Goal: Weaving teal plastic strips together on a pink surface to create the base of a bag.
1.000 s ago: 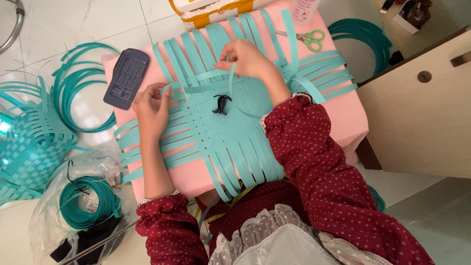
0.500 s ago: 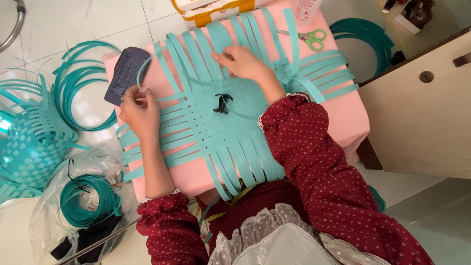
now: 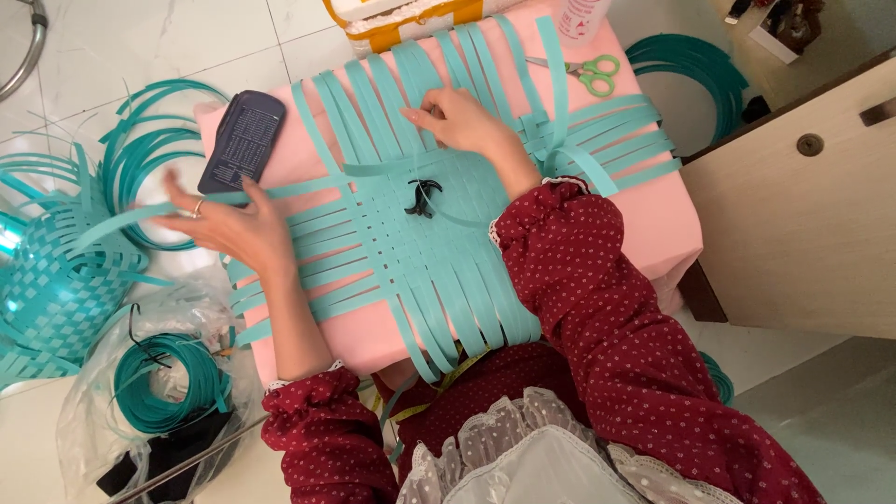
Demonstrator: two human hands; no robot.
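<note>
Teal woven strips [image 3: 420, 252] on a pink block [image 3: 653, 215]; dark red white-dotted sleeves [image 3: 579, 271]; green-handled scissors [image 3: 588, 73]

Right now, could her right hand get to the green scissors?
Probably yes. The right hand rests on the teal woven strips, and the green scissors lie close beside it on the pink board. Only flat strips lie between them, nothing tall blocks the way.

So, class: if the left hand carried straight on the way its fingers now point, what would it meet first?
Probably the coiled teal strips on the floor; the left hand points that way, past the dark case, though depth is unclear.
</note>
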